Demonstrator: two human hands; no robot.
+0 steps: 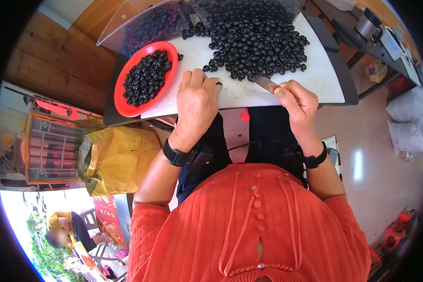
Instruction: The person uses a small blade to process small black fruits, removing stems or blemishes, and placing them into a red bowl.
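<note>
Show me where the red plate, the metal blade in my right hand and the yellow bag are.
Red plate [119, 90]: head view, on its left rim.
Metal blade [265, 83]: head view, on its flat face.
Yellow bag [122, 157]: head view, middle of its side.

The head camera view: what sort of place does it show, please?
Probably a small workroom, at home or in a shop: a white-topped table heaped with black bead-like pieces, a red dish of them, and a large yellow bag nearby.
</note>
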